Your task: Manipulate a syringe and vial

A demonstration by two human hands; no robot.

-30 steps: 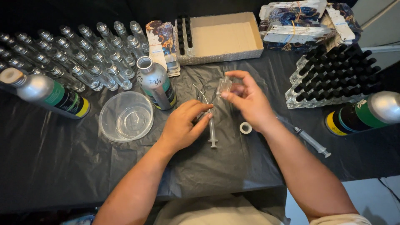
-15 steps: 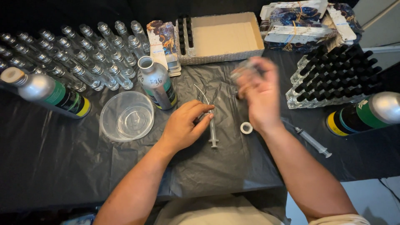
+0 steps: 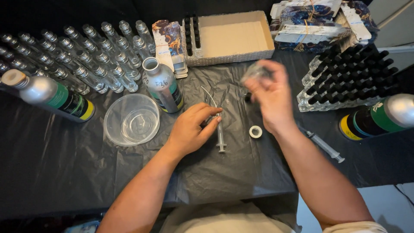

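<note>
Syringe lies on black plastic sheet at centre of table, plunger end toward the person, needle end up toward an open silver bottle.

Head view: left hand rests on the sheet w/ fingertips closed around the syringe barrel near its upper part. Right hand is raised above the sheet, blurred, fingers pinched on a small clear bottle; can't tell how tight the grip is. Small white ring cap sits just beside the right wrist, apart from the syringe. Second syringe lies further right on the sheet. Clear plastic bowl stands left of the left hand, next to the silver bottle. Rows of clear empty vials lie at upper left; rack of black-capped vials at right. Cardboard box at top centre. Green-labelled cans lie at far left & far right.
</note>
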